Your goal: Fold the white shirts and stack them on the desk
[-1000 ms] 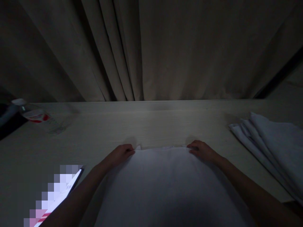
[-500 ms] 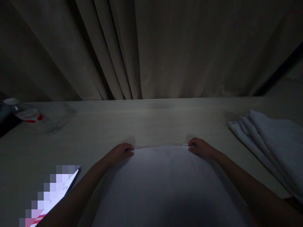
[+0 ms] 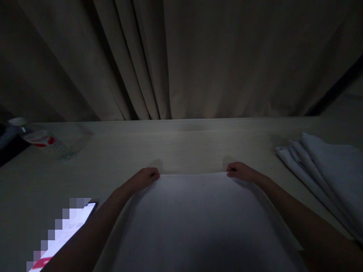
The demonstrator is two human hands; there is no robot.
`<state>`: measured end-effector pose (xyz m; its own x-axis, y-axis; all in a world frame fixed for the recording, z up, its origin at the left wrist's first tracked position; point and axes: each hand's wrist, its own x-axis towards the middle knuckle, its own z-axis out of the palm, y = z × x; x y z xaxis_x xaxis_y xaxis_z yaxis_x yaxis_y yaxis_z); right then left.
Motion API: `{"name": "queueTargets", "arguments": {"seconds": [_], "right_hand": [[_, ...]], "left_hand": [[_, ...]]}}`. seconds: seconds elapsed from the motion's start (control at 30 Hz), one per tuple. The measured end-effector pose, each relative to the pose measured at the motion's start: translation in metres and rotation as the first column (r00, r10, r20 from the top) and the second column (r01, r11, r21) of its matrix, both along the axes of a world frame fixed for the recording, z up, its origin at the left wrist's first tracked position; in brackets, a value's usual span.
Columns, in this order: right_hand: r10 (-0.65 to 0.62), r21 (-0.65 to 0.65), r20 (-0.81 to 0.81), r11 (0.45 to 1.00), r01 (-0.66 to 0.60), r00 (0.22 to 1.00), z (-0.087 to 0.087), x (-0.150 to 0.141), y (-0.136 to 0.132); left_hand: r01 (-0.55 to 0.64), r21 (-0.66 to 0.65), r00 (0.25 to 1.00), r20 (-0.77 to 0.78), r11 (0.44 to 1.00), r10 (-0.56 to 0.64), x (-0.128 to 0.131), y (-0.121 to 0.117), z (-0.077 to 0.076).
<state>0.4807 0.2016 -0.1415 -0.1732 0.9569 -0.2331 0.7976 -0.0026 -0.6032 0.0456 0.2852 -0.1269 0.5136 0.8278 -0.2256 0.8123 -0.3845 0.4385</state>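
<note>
Beyond your left hand [image 3: 147, 176] and right hand [image 3: 239, 171], a heavy brown-grey curtain [image 3: 201, 60] hangs in folds across the whole far side. Between it and you spreads the pale surface [image 3: 193, 149], a bare strip of it lying just past your fingertips. The white cloth [image 3: 193, 215] is between your hands, its far edge running nearly straight from one to the other and its body reaching back between your forearms, out of view at the bottom; you cannot tell how much of it touches the surface. Well to the right of your right hand sits a pile of folded cloth [image 3: 331, 173], pale and layered. Nearer than your left hand and to its left is a device with a lit screen [image 3: 72, 226], part hidden by your forearm, part pixelated. Farther out on that side is a clear bottle [image 3: 47, 141] with a white cap and a red-and-white label, beside a dark object [image 3: 11, 153] too dim to make out. Both your hands are closed, each pinching one far corner of the white cloth.
</note>
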Motion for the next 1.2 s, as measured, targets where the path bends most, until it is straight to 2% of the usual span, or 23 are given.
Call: {"name": "queueTargets", "arguments": {"seconds": [0.13, 0.23, 0.3, 0.43, 0.5, 0.6, 0.7, 0.8, 0.83, 0.9, 1.0, 1.1, 1.2], "right_hand": [[-0.001, 0.093, 0.065, 0.996, -0.005, 0.998, -0.004, -0.005, -0.005], [0.002, 0.156, 0.212, 0.987, -0.036, 0.977, -0.003, -0.010, -0.012], [-0.012, 0.206, 0.366, 0.976, -0.069, 0.931, -0.001, -0.016, -0.015], [-0.120, 0.270, 0.615, 0.961, -0.065, 0.780, -0.006, -0.032, -0.016], [-0.193, 0.322, 0.660, 0.946, -0.042, 0.726, -0.011, -0.039, -0.016], [-0.299, 0.426, 0.654, 0.905, -0.012, 0.695, -0.016, -0.045, -0.016], [-0.360, 0.517, 0.593, 0.856, 0.003, 0.720, -0.013, -0.054, -0.021], [-0.352, 0.607, 0.454, 0.795, 0.005, 0.819, -0.006, -0.076, -0.034], [-0.314, 0.617, 0.409, 0.787, -0.006, 0.856, -0.006, -0.086, -0.039], [-0.202, 0.593, 0.356, 0.803, -0.054, 0.912, -0.009, -0.106, -0.049], [-0.102, 0.518, 0.329, 0.851, -0.089, 0.939, -0.020, -0.129, -0.054], [-0.104, 0.479, 0.314, 0.875, -0.063, 0.944, -0.031, -0.136, -0.048], [-0.092, 0.478, 0.305, 0.876, -0.068, 0.948, -0.035, -0.133, -0.042]], "left_hand": [[-0.012, 0.041, 0.999, -0.042, 0.999, 0.014, -0.001, -0.002, -0.008], [-0.005, 0.102, 0.994, -0.104, 0.995, 0.016, 0.002, -0.010, -0.005], [-0.008, 0.167, 0.987, -0.158, 0.986, 0.035, 0.006, -0.017, -0.002], [-0.053, 0.254, 0.966, -0.231, 0.966, 0.113, 0.014, -0.025, -0.002], [-0.052, 0.284, 0.957, -0.260, 0.957, 0.129, 0.016, -0.025, -0.004], [-0.030, 0.386, 0.940, -0.302, 0.922, 0.157, 0.020, -0.023, -0.006], [-0.030, 0.520, 0.932, -0.294, 0.854, 0.212, 0.026, -0.032, 0.001], [-0.056, 0.621, 0.957, -0.190, 0.782, 0.220, 0.033, -0.058, 0.009], [-0.064, 0.614, 0.966, -0.160, 0.786, 0.204, 0.036, -0.069, 0.010], [-0.065, 0.535, 0.973, -0.153, 0.842, 0.173, 0.039, -0.090, 0.005], [-0.066, 0.396, 0.958, -0.231, 0.916, 0.169, 0.038, -0.105, -0.014], [-0.082, 0.362, 0.948, -0.259, 0.928, 0.185, 0.032, -0.104, -0.033], [-0.055, 0.403, 0.955, -0.247, 0.913, 0.167, 0.026, -0.099, -0.043]]}}
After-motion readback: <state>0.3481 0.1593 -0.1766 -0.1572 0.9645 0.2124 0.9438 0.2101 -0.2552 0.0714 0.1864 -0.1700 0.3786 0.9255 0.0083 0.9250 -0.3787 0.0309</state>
